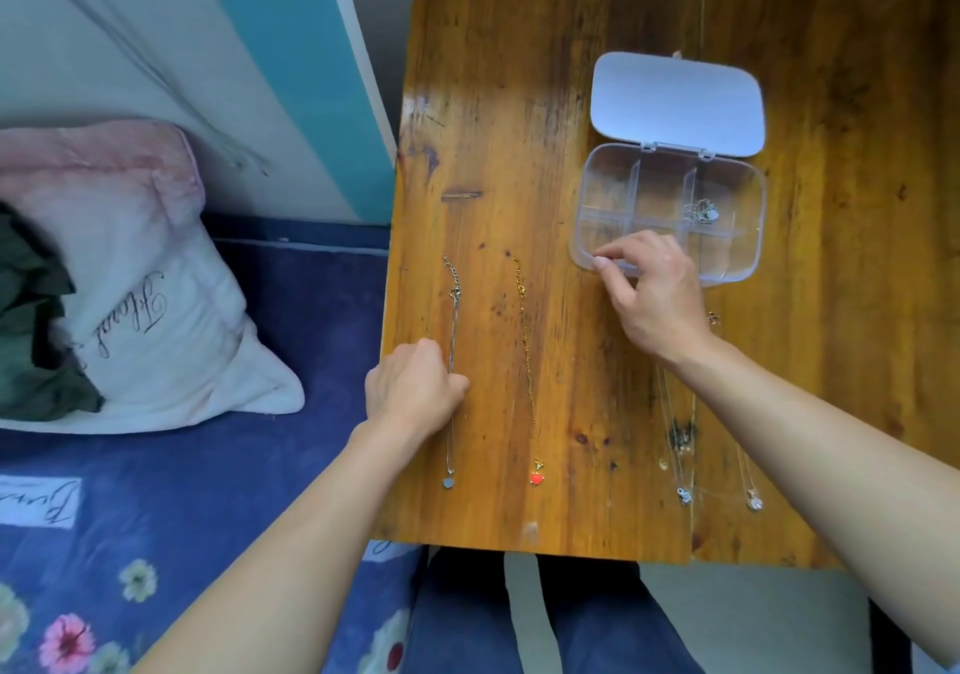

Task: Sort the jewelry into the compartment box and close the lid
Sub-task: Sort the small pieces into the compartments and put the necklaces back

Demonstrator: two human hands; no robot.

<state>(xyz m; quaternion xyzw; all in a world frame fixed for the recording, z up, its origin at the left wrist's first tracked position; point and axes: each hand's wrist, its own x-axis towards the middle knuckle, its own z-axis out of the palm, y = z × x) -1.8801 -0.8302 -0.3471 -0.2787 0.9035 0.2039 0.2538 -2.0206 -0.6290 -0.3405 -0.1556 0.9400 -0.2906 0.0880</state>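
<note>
A clear compartment box (592, 190) lies on the wooden table (493, 101) with its lid (675, 101) folded back. One silver piece (704, 211) sits in its upper right compartment. My right hand (649, 294) rests on the box's front left rim, fingers pinched on the edge. My left hand (413, 387) is closed over the middle of a silver necklace (453, 320) with a grey heart pendant (449, 481). A gold necklace (527, 351) with a red heart pendant (537, 477) lies beside it. Two more thin necklaces (684, 495) (753, 502) lie under my right forearm.
A bed with a blue floral sheet (208, 491) and a white and pink pillow (145, 309) stands left of the table. A teal and white wall panel (291, 75) rises behind. My legs (467, 616) are under the table's near edge.
</note>
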